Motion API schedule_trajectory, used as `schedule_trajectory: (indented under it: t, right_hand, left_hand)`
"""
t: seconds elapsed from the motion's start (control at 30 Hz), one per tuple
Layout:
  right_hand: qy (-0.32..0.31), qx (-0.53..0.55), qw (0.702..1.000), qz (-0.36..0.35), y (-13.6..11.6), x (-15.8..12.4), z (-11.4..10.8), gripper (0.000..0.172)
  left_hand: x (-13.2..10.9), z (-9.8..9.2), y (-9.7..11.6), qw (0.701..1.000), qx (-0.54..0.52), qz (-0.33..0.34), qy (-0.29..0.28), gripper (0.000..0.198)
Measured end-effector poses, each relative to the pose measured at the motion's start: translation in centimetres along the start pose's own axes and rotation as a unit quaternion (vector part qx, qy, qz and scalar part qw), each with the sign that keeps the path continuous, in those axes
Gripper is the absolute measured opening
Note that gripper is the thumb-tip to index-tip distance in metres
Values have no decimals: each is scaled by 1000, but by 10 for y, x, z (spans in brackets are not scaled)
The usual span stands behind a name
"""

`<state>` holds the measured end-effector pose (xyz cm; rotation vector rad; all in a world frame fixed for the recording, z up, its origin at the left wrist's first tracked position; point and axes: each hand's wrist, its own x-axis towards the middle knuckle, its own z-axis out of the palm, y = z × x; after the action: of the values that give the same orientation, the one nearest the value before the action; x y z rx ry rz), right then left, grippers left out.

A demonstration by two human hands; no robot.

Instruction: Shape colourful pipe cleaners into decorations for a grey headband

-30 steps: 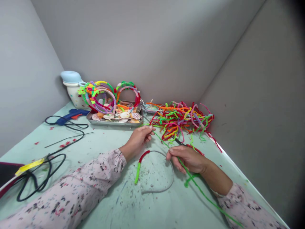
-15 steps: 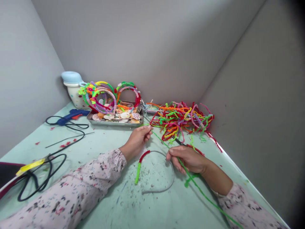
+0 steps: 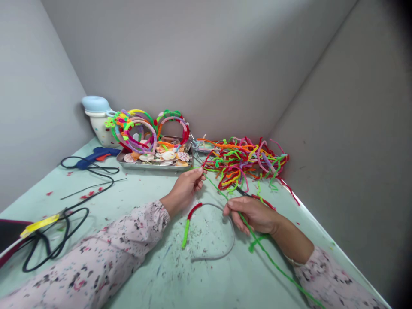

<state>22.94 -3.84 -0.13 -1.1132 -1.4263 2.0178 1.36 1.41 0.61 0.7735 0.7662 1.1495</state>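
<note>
Two hands share one green pipe cleaner (image 3: pixel 216 189). The left hand (image 3: pixel 186 186) has its grip pinching the strand's far end between thumb and fingertips. The right hand (image 3: pixel 254 213) has its grip pressed together on the strand nearer in, along with a dark tool (image 3: pixel 241 192) whose shape is hard to make out. From there the strand trails near and right until the frame cuts it off.

Between the hands a grey headband (image 3: pixel 233 234) lies flat on the surface (image 3: pixel 128 193), its left end wrapped in red and green. A tangled pile of pipe cleaners (image 3: pixel 244 161) sits far right. The tray (image 3: pixel 154 166) of shells is far centre, and beyond it a blue-lidded jar (image 3: pixel 98 116) whose markings are too small to read.
</note>
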Motion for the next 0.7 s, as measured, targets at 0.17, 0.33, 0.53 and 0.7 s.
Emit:
schedule_trajectory:
  t: [0.17, 0.33, 0.53, 0.7]
  right_hand:
    - [3, 12, 1000, -10, 1, 1, 0, 40]
    - [3, 14, 1000, 2, 0, 0, 0, 40]
    - [5, 28, 1000, 2, 1, 1, -1, 40]
    - [-3, 34, 999, -5, 1, 1, -1, 38]
  left_hand:
    - [-2, 2, -1, 999, 33, 20, -17, 23]
    - [-2, 2, -1, 1000, 20, 16, -11, 21]
    - [-4, 1, 0, 998, -23, 6, -59, 20]
    - [-4, 2, -2, 998, -1, -7, -67, 15]
